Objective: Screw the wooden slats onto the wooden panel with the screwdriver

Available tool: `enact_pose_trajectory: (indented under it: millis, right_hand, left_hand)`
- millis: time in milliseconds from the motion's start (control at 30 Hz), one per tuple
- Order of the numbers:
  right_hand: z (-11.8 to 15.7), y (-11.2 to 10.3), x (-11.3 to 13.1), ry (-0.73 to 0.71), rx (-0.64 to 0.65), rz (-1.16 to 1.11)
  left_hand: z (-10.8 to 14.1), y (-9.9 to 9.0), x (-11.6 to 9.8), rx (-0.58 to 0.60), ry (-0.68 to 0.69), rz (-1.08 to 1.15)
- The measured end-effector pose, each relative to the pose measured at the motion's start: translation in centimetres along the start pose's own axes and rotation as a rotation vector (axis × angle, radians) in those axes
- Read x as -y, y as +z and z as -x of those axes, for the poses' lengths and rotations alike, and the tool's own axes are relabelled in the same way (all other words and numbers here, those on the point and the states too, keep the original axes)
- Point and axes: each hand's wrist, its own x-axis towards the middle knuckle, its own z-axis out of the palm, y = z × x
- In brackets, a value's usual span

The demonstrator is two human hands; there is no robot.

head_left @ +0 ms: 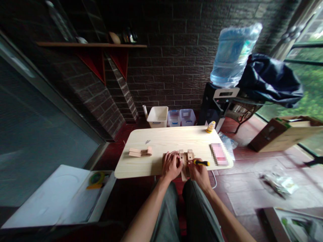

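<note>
Your right hand (200, 171) grips the yellow-handled screwdriver (199, 163), its shaft pointing left into the wooden assembly (185, 158) that your left hand (171, 164) presses flat, fingers closed over it.

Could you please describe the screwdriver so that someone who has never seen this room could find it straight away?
Start at the pale wooden table in front of the brick wall. At its near edge, the right hand holds the screwdriver, pointed left at the wooden assembly under the left hand. Its yellow-and-black handle sets it apart from the bare wood pieces and the pink object to its right.
</note>
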Motion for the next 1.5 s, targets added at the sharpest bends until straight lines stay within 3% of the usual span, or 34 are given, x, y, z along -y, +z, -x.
enact_pose_trajectory:
  millis: [333,767,1100,1500]
  right_hand:
    - [1.5,0.0,0.1,0.021,-0.051,-0.043]
    - [2.3,-0.2,0.9,0.021,-0.069,-0.085]
    - [2.0,-2.9,0.1,0.128,-0.251,-0.227]
    - [2.1,-3.4,-1.3,0.152,-0.285,-0.26]
  left_hand:
    - [0.8,-1.1,-1.1,-0.024,0.024,0.004]
    - [0.8,-1.1,-0.9,-0.024,0.015,0.02]
    - [-0.7,0.1,0.8,0.014,-0.029,0.07]
    - [-1.1,0.9,1.5,0.049,-0.05,0.076]
